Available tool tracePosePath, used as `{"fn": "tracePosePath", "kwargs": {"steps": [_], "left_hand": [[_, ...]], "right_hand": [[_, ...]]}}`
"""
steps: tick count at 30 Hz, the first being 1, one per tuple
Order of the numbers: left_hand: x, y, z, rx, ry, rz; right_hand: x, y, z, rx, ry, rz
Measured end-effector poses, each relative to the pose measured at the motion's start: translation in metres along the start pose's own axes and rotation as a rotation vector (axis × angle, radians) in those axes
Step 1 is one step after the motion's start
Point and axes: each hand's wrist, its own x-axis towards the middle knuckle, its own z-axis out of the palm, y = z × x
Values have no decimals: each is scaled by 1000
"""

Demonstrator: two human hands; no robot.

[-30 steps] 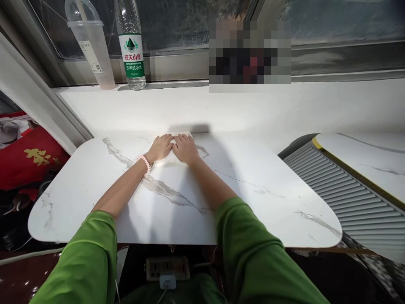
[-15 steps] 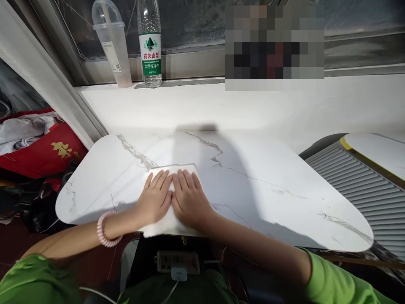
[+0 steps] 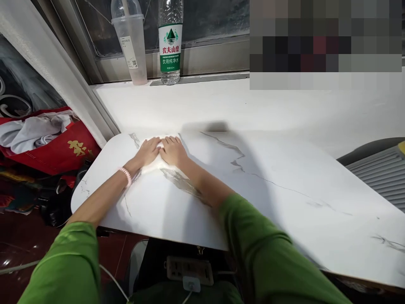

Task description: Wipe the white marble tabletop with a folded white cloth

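A white cloth point(image 3: 154, 164) lies on the white marble-patterned table point(image 3: 209, 228), close to its back edge. My left hand point(image 3: 147, 152), with a pink coil band on the wrist, presses flat on the cloth. Beside it my right hand point(image 3: 173, 150) rests flat on the same cloth, the thumbs close together. The fingers of both hands are stretched toward the wall, not wrapped round anything. Much of the cloth is hidden beneath the hands.
A lidded plastic cup point(image 3: 134, 50) and a labelled water bottle point(image 3: 170, 46) stand on the window ledge. To the left is a red bag point(image 3: 60, 145) holding white fabric. A power strip point(image 3: 190, 270) is below the table's front edge. Grey ribbed furniture point(image 3: 376, 177) is at the right.
Both hands have slid the cloth away from me and slightly left, from the table's front edge to near its back edge. The view has shifted a little too.
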Motion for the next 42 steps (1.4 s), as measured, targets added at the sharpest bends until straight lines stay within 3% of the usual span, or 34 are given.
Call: {"fn": "tracePosePath", "kwargs": {"steps": [2,5,10,14,18,24,27,29,33,38,42], "left_hand": [[18,-9,-2,11,33,1],[28,-14,-1,30,67,10],[19,-12,4,34,54,-1],[1,-8,1,19,22,44],[-38,3,-5,23,-2,85],[-137,27,-11,89,80,38],[-173,28,-12,84,78,-32],[-180,19,-12,74,62,-81],[-154,-19,-15,77,37,-174],[-80,-75,-23,114,5,-172],[-28,-100,-26,102,18,-152]], "right_hand": [[23,5,8,13,5,39],[35,9,15,3,3,72],[22,6,15,-13,17,28],[-2,-10,9,-47,16,99],[-40,-36,-2,-63,13,60],[-105,-81,-23,0,-25,-166],[-118,-100,-27,27,-54,-236],[-113,-109,-24,36,-63,-245],[-69,-116,-5,55,-69,-212],[14,-102,21,76,-83,-172],[62,-87,37,61,-101,-75]]}}
